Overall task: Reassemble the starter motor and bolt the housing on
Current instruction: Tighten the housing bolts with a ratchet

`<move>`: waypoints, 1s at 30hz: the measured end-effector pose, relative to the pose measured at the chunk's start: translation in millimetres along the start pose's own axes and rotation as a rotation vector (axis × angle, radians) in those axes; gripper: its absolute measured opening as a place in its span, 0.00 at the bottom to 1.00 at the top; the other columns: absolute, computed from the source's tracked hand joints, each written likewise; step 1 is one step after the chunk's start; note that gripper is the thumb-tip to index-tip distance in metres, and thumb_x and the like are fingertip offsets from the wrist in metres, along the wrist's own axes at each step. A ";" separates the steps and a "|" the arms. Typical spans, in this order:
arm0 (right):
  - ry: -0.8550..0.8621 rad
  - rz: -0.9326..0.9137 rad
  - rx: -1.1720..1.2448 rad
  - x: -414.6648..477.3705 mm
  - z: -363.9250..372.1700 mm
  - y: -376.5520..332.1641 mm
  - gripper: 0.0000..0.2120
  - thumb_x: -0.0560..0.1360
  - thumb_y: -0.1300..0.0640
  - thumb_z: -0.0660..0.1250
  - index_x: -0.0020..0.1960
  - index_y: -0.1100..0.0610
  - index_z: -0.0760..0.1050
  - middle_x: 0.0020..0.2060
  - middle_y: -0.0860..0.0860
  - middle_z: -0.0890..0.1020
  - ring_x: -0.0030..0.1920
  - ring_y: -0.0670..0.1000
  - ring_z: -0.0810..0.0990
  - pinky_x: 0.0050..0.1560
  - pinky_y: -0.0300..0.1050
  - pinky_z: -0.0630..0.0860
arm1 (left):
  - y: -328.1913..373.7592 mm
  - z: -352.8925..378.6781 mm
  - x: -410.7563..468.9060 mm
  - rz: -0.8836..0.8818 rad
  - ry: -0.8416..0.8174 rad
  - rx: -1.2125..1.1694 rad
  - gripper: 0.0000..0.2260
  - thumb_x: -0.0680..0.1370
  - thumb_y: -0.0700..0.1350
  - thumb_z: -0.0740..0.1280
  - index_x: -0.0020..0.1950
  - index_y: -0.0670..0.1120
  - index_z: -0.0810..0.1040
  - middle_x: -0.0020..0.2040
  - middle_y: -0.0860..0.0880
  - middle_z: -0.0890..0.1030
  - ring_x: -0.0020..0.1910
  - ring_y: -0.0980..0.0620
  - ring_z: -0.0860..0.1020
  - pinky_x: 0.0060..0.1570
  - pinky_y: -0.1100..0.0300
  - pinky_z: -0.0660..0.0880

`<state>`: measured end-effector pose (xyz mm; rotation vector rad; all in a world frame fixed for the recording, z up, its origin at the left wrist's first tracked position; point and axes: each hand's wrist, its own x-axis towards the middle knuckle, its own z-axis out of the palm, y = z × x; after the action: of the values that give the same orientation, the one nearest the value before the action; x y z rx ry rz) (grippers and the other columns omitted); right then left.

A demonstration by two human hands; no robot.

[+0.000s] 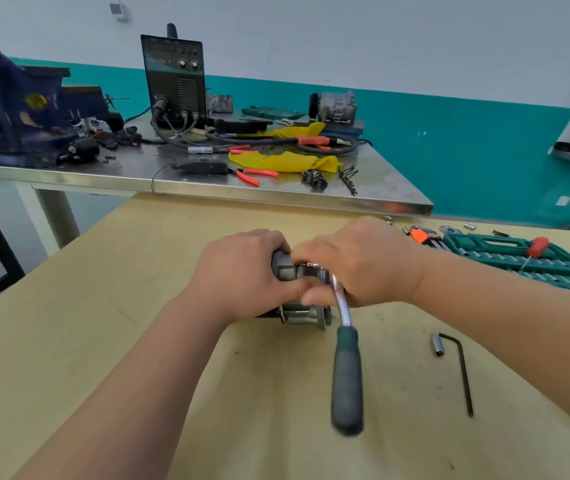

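so that the starter motor [302,313] cannot roll on the desk [103,306], the left hand [242,282] wraps its fingers round the body; the right hand [363,261] clasps the ratchet [347,375] at its head, probably seating it on a housing bolt.

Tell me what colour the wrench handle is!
The ratchet handle is dark grey, green near the top; head view.

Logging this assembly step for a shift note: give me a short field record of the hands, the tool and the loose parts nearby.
left hand: grips the starter motor on the table
right hand: curled over the head of the ratchet at the motor
ratchet handle: free, pointing toward the person
loose parts: socket and hex key, right of the motor
socket case: far right
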<state>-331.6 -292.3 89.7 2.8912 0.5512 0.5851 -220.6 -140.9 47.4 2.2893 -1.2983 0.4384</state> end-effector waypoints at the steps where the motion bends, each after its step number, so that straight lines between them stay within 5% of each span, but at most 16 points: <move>1: -0.009 0.087 0.124 1.1 1.4 -2.2 0.14 0.77 0.43 0.61 0.53 0.52 0.76 0.32 0.45 0.80 0.27 0.44 0.75 0.27 0.41 0.69 | 0.0 0.0 0.6 0.000 -0.004 0.008 0.29 0.59 0.78 0.52 0.40 0.56 0.73 0.36 0.57 0.75 0.36 0.55 0.75 0.31 0.60 0.67; 3: 0.051 0.366 0.524 4.7 5.7 -6.7 0.07 0.79 0.47 0.61 0.46 0.48 0.75 0.30 0.43 0.78 0.29 0.42 0.74 0.31 0.36 0.68 | -0.7 -0.2 2.9 0.001 -0.015 0.024 0.30 0.60 0.78 0.51 0.43 0.56 0.74 0.36 0.58 0.74 0.36 0.56 0.74 0.32 0.59 0.70; 6: 0.046 0.596 0.756 8.8 12.1 -6.5 0.20 0.79 0.44 0.54 0.44 0.59 0.74 0.22 0.44 0.70 0.24 0.42 0.69 0.26 0.31 0.63 | -2.2 -0.6 3.5 0.000 -0.024 0.017 0.30 0.60 0.78 0.52 0.44 0.56 0.74 0.36 0.58 0.74 0.35 0.59 0.73 0.32 0.59 0.71; 9: 0.030 0.273 0.309 5.8 -0.4 -10.0 0.17 0.76 0.39 0.53 0.49 0.50 0.73 0.28 0.42 0.73 0.29 0.42 0.74 0.29 0.38 0.68 | -3.6 -0.3 0.2 0.009 -0.014 0.002 0.27 0.60 0.79 0.54 0.40 0.58 0.71 0.34 0.59 0.74 0.34 0.59 0.72 0.31 0.60 0.67; 12: 0.046 0.017 -0.014 3.0 0.2 -4.4 0.20 0.77 0.44 0.57 0.54 0.57 0.77 0.29 0.50 0.78 0.27 0.49 0.74 0.26 0.43 0.70 | -3.7 0.1 -2.0 0.021 -0.007 -0.022 0.25 0.59 0.80 0.54 0.33 0.58 0.63 0.32 0.58 0.71 0.31 0.58 0.70 0.29 0.60 0.62; 15: 0.121 0.381 0.531 6.4 9.6 -13.7 0.08 0.78 0.49 0.59 0.49 0.50 0.75 0.28 0.47 0.78 0.27 0.43 0.74 0.27 0.38 0.70 | -5.0 -0.3 -1.0 -0.002 -0.010 -0.017 0.23 0.60 0.77 0.53 0.34 0.59 0.65 0.33 0.59 0.72 0.32 0.59 0.70 0.29 0.61 0.62; 19: 0.039 0.727 0.897 10.3 18.0 -15.5 0.20 0.79 0.46 0.57 0.46 0.64 0.72 0.21 0.44 0.67 0.22 0.44 0.67 0.23 0.35 0.63 | -4.3 -1.8 0.0 0.000 -0.031 -0.015 0.23 0.59 0.77 0.55 0.34 0.59 0.64 0.33 0.59 0.72 0.32 0.63 0.69 0.29 0.61 0.61; 22: 0.023 0.419 0.459 8.4 3.0 -16.0 0.15 0.78 0.43 0.56 0.51 0.52 0.75 0.28 0.44 0.75 0.30 0.45 0.76 0.31 0.44 0.71 | -3.2 -1.8 -1.9 -0.020 -0.018 -0.035 0.25 0.58 0.77 0.55 0.37 0.58 0.69 0.34 0.59 0.74 0.35 0.60 0.73 0.31 0.60 0.67; 25: 0.045 0.055 0.056 2.4 0.5 -10.1 0.19 0.77 0.44 0.58 0.54 0.57 0.78 0.31 0.51 0.80 0.28 0.55 0.78 0.26 0.44 0.73 | -3.2 -0.3 -2.6 -0.024 -0.007 -0.026 0.27 0.57 0.77 0.55 0.37 0.56 0.70 0.35 0.58 0.75 0.36 0.56 0.74 0.33 0.58 0.70; 30: 0.077 0.599 0.693 7.9 15.6 -20.2 0.13 0.78 0.45 0.59 0.47 0.53 0.77 0.30 0.48 0.77 0.30 0.46 0.75 0.35 0.47 0.72 | -4.5 -1.1 -1.2 -0.017 -0.008 -0.009 0.22 0.60 0.76 0.56 0.35 0.58 0.66 0.32 0.59 0.70 0.31 0.61 0.69 0.29 0.61 0.62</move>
<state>-325.2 -271.7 74.0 3.7302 -0.1850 0.6777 -217.4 -137.5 46.7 2.2953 -1.2809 0.4177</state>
